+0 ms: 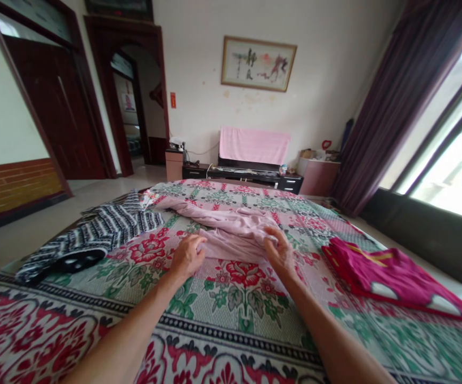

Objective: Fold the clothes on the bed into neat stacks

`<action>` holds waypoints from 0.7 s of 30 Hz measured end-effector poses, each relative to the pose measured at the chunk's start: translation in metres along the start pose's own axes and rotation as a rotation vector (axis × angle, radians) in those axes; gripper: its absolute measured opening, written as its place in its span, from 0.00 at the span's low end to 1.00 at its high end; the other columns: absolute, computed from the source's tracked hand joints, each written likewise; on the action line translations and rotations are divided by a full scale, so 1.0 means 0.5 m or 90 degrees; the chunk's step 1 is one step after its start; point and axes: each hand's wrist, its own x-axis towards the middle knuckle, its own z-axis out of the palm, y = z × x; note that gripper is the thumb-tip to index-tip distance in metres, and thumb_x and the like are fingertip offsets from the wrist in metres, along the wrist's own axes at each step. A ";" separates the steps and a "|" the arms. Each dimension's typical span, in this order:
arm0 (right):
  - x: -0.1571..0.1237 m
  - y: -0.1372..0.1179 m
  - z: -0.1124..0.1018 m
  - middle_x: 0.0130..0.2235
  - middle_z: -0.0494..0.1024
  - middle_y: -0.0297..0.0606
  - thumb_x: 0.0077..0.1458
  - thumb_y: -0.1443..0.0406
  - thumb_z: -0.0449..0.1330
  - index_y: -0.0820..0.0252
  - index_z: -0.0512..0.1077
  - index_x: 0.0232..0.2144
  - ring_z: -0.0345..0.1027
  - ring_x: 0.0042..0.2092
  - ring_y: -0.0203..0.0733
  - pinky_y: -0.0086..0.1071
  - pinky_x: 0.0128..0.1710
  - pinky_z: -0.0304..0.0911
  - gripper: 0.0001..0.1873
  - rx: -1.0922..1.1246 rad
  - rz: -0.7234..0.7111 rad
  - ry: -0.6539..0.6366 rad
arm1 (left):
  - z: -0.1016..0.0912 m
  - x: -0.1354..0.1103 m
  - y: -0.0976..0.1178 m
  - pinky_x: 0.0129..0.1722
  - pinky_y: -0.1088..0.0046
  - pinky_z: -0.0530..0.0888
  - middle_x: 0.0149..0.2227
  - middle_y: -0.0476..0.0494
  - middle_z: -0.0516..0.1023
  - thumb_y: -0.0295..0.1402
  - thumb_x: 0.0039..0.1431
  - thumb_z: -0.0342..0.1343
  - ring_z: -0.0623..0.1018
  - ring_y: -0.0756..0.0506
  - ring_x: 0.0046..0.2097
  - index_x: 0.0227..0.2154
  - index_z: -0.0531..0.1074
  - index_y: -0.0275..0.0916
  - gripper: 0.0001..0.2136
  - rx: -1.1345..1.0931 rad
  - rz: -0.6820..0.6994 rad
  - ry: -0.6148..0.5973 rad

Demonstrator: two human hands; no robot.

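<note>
A pale pink garment (236, 241) lies loosely spread and wrinkled on the flowered bedspread (154, 277); one long part stretches toward the far left. My left hand (189, 255) is closed at the garment's near left edge, thumb and forefinger pinching the cloth. At the near right edge, my right hand (279, 252) has curled fingers and the thumb drawn in on the fabric. The exact grip of its fingertips is partly hidden.
A black-and-white patterned garment (106, 229) lies crumpled on the left. Folded magenta and red clothes (394, 274) are stacked on the right. Beyond the bed, a pink cloth (254, 145) covers a screen on a low black cabinet (194, 173).
</note>
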 end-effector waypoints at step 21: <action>-0.046 -0.056 0.029 0.47 0.76 0.43 0.55 0.67 0.51 0.55 0.74 0.41 0.47 0.61 0.58 0.60 0.57 0.32 0.14 -0.523 -0.084 -0.262 | -0.035 -0.005 0.088 0.36 0.73 0.69 0.30 0.45 0.79 0.31 0.52 0.51 0.74 0.48 0.33 0.28 0.77 0.39 0.09 -0.227 0.025 -0.240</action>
